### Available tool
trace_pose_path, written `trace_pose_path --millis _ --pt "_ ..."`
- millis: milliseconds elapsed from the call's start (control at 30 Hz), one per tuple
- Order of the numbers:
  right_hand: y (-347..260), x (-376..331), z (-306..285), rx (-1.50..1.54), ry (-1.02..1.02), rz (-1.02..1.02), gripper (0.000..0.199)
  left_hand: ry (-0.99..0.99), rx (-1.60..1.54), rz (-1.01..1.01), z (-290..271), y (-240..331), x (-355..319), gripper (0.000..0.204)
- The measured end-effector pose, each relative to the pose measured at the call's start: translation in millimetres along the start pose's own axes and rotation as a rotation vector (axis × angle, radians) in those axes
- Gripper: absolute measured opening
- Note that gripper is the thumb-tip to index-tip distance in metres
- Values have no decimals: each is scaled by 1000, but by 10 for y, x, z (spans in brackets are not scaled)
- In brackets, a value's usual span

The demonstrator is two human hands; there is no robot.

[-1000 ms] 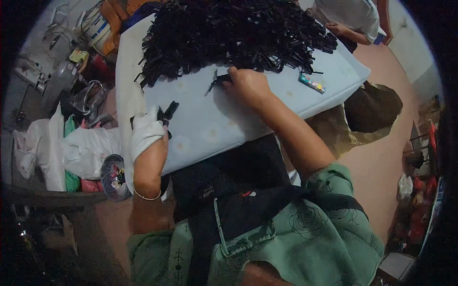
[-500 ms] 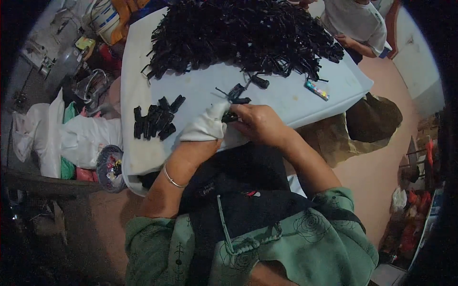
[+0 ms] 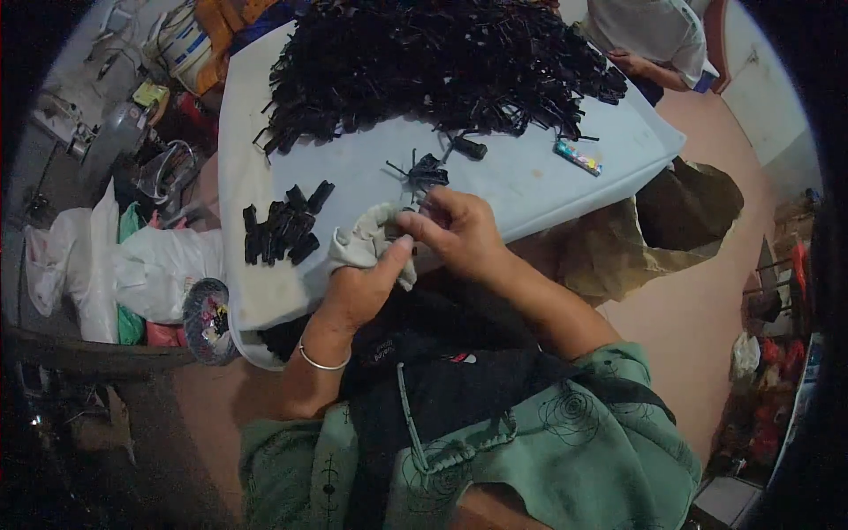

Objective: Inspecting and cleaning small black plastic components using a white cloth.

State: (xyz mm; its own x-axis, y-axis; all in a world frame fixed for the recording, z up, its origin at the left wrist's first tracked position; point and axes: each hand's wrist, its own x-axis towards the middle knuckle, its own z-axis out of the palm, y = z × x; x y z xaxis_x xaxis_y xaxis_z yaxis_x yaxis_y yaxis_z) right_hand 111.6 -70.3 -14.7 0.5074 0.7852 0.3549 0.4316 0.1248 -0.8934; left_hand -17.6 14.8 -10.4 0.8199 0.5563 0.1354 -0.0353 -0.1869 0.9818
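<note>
My left hand (image 3: 358, 296) is closed on a crumpled white cloth (image 3: 367, 231), its bare thumb lying along the near side. The cloth hides the other fingers. Close against it, my right hand (image 3: 465, 231) has its thumb and fingers pinched together; what they hold is too small and dark to make out. Just beyond the fingertips lies a black bundle (image 3: 427, 170) with thin wire-like ends. A short black piece (image 3: 468, 147) rests farther off. To the left, several short black pieces (image 3: 284, 223) sit in a small group on the white-covered table (image 3: 353, 155).
A big heap of black pieces (image 3: 424, 71) covers the table's far side. A colourful small packet (image 3: 579, 159) lies near its right edge. An open brown paper sack (image 3: 618, 243) stands at the right, a clear bowl (image 3: 208, 322) at the left. Another person (image 3: 649, 44) is at the far right.
The white cloth has bunched back, baring my left thumb. My right fingers have turned into a pinch beside it. The black bundle that was by the fingertips now lies apart from them.
</note>
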Motion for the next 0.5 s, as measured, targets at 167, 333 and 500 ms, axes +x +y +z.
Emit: trace_pose_path --millis 167,333,500 --pt "30 -79 -28 -16 -198 -67 24 49 26 -88 41 31 -31 22" --pt "36 -148 35 -41 -226 31 27 98 702 317 54 -34 -58 25" --pt "-13 -125 16 224 -266 132 26 176 579 314 97 81 -64 23"
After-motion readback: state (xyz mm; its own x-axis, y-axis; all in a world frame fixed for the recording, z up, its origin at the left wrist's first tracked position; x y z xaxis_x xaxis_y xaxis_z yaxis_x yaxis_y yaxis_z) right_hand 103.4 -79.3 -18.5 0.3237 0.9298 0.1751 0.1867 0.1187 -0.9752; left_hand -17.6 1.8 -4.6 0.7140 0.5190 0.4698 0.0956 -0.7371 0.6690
